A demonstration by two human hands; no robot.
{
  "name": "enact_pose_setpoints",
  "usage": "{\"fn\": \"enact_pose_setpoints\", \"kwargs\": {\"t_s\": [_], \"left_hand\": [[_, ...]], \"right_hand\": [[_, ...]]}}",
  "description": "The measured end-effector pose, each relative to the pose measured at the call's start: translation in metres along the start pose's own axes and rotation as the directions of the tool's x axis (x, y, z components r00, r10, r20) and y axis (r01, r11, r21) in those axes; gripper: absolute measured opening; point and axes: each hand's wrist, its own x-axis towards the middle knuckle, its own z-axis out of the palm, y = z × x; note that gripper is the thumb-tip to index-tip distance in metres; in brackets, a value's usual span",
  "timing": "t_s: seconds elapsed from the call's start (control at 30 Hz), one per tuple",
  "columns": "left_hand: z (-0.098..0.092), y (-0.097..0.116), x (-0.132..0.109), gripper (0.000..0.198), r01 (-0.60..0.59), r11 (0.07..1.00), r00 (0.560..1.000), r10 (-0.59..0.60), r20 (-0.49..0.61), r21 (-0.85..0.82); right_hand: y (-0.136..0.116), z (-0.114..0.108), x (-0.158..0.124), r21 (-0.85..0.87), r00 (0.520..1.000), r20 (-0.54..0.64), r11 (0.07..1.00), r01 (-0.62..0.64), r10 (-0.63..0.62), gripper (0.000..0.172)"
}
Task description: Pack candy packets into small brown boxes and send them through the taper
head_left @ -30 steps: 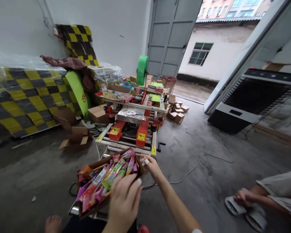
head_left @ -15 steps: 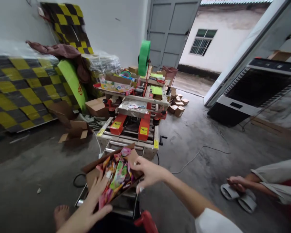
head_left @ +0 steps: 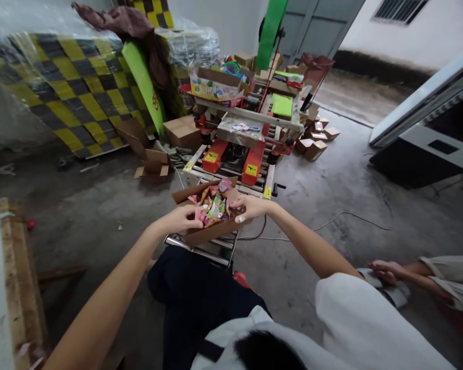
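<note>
An open brown cardboard box (head_left: 212, 232), filled with colourful shiny packets (head_left: 217, 208), rests on the near end of a roller conveyor (head_left: 210, 246). My left hand (head_left: 183, 218) reaches over the box's left side, fingertips against the packets and thumb apart; I see no packet lifted in it. At the right end, my right hand (head_left: 251, 207) has its bent fingers by the end flap and its thumb lower, outside the near wall. A gap shows between that thumb and the fingers. Whether either hand presses on the packets cannot be made out.
Beyond the box stands a sealing machine with orange side belts (head_left: 253, 163) and a green tape roll (head_left: 272, 33). Small folded cartons (head_left: 312, 149) lie right of it, an open carton (head_left: 154, 167) left. A cable (head_left: 332, 218) crosses the floor. Another person's feet (head_left: 388, 272) are at right.
My view has tilted down and turned left, so my lap and both forearms show. The left hand has drawn its spread fingers closer together; both hands stay at the box.
</note>
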Motion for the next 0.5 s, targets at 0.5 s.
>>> {"fn": "enact_pose_setpoints", "kwargs": {"t_s": [0.5], "left_hand": [[0.000, 0.025, -0.001, 0.056, -0.159, 0.985, 0.957, 0.171, -0.233, 0.071]], "right_hand": [[-0.015, 0.001, 0.020, -0.232, 0.980, 0.177, 0.972, -0.049, 0.091, 0.120]]}}
